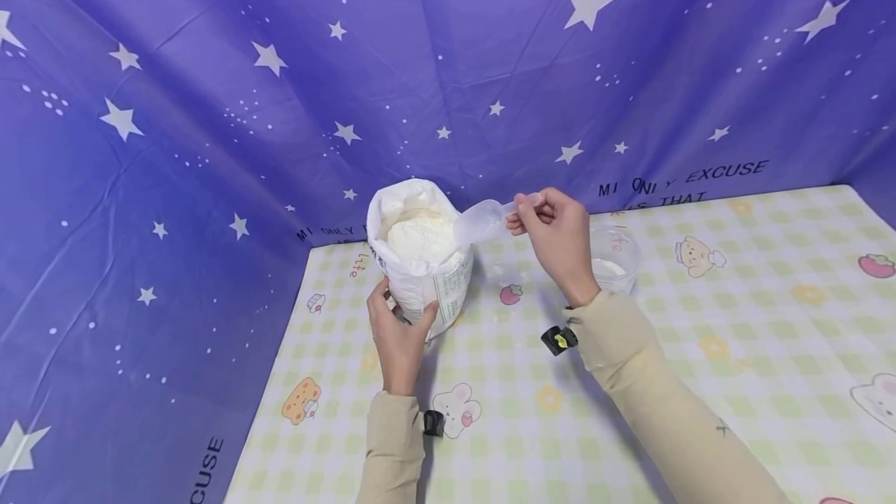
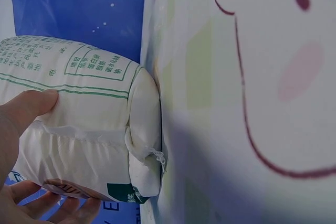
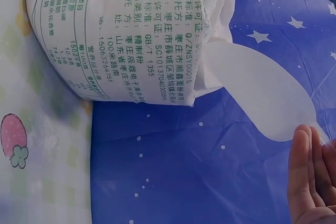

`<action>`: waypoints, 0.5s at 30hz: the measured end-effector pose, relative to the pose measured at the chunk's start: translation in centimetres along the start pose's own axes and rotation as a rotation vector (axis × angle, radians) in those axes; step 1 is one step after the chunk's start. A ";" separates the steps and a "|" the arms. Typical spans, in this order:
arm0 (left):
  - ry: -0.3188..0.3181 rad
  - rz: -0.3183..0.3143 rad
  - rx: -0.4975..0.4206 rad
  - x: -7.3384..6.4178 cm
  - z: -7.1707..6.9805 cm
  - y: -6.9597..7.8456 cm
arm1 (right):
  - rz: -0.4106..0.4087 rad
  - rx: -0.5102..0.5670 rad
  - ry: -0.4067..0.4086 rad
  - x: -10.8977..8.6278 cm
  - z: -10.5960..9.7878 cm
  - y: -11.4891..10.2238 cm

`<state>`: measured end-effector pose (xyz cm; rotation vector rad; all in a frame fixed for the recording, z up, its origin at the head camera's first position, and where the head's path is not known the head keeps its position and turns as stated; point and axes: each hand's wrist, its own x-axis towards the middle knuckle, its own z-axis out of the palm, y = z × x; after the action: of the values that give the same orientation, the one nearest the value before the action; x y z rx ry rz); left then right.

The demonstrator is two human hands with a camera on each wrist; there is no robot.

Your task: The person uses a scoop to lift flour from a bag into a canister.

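A white bag with green print stands with its top rolled down, full of white flour. My left hand grips the bag low on its near side, the thumb on one face and the fingers around the other, as the left wrist view shows too. My right hand pinches the handle of a translucent plastic scoop. The scoop's bowl is at the right rim of the bag; in the right wrist view, its tip overlaps the bag's opening. Whether it holds flour I cannot tell.
Behind my right wrist stands a clear plastic tub with some white flour inside, partly hidden. A checked tablecloth covers the table. Blue curtains with white stars hang close behind the bag and along the left.
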<state>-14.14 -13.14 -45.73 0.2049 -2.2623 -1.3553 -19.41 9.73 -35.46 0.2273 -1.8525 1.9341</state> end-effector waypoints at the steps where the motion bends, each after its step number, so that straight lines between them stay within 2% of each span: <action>1: 0.000 0.000 -0.001 0.0 0.0 0.0 | -0.002 -0.006 -0.002 0.0 0.1 0.0; 15: 0.007 0.001 0.011 0.0 0.0 -0.1 | -0.005 -0.041 -0.026 0.2 1.0 0.4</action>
<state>-14.13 -13.14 -45.81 0.2123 -2.2642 -1.3403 -19.96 8.78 -35.70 0.2451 -1.9050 1.8960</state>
